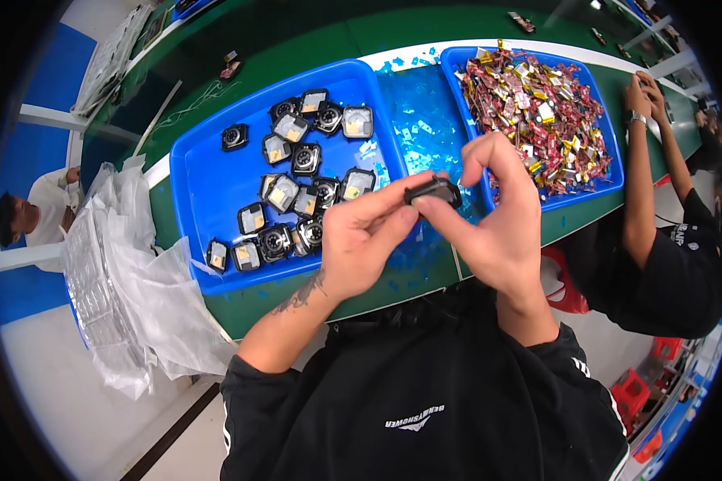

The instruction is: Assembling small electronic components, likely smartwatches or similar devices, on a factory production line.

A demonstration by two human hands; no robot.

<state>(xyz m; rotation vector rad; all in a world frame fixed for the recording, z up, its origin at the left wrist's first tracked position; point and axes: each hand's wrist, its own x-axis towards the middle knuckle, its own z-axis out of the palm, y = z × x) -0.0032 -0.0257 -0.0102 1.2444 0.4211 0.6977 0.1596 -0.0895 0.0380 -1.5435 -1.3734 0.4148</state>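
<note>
Head view: I look down on a green table (261,308) bearing my landmark, the left blue tray (208,188); a second blue tray (615,172) with a heap of small red and silver parts (537,120) sits to its right. Two bare hands meet by the landmark's near right corner, left hand (354,250) nearer it, right hand (501,220) farther right. Black watch cases (306,159) lie inside it. One dark case (435,193) is between the hands, long axis roughly left-right: left thumb and index pinch its left end, right thumb presses its near side; whether the arched right index touches, I cannot tell.
</note>
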